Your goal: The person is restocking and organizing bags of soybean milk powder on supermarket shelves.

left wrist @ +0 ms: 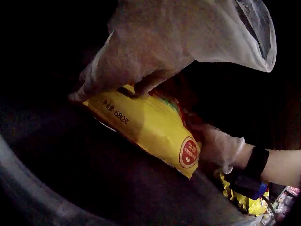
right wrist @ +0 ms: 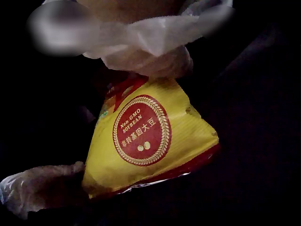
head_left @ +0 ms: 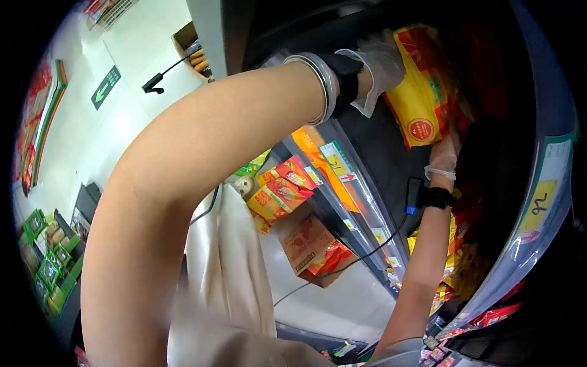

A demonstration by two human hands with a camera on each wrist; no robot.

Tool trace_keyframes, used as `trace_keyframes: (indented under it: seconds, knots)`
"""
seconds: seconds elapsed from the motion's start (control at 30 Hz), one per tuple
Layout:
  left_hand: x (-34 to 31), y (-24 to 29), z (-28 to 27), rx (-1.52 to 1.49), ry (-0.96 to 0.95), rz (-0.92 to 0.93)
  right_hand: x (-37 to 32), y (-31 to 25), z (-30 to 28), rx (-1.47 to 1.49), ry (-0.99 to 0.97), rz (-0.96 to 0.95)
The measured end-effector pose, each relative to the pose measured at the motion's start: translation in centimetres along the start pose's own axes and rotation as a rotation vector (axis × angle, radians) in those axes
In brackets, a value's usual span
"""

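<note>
A yellow-and-red food bag (head_left: 416, 98) with a round red "Non-GMO SOYBEAN" seal is held between both hands over a dark shelf (head_left: 367, 147). My left hand (head_left: 385, 64), in a thin clear plastic glove, grips one end of it; in the left wrist view the thumb and fingers of this left hand (left wrist: 146, 52) pinch the edge of the bag (left wrist: 141, 122). At the other end, beside the seal, my gloved right hand (head_left: 447, 153) holds the bag. From the right wrist, the gloved right hand (right wrist: 146, 54) covers the upper part of the bag (right wrist: 155, 155).
More yellow bags (head_left: 461, 263) stand lower right, behind the right forearm. Price-tag rails (head_left: 538, 202) border the shelf at right, with another tagged rail (head_left: 336, 162) at left. An open cardboard box (head_left: 309, 244) with red packets sits below. A black cable (head_left: 367, 254) trails from the right wrist.
</note>
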State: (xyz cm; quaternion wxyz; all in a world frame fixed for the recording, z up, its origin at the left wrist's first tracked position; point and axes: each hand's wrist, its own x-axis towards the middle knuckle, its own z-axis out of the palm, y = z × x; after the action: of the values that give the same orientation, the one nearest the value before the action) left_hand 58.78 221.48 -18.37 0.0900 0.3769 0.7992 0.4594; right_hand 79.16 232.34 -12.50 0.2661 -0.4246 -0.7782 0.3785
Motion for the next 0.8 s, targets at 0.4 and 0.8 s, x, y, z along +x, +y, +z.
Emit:
trace_keyframes:
  seconds: [0.4, 0.8]
  knots:
    - [2.4, 1.3, -5.4, 0.544, -0.277, 0.496, 1.1, 0.3, -0.1, 0.547, -0.165, 0.369]
    - [2.3, 1.9, -3.2, -0.538, 0.034, -0.126, -0.4, -1.2, 2.0, 0.297, 0.163, -0.175]
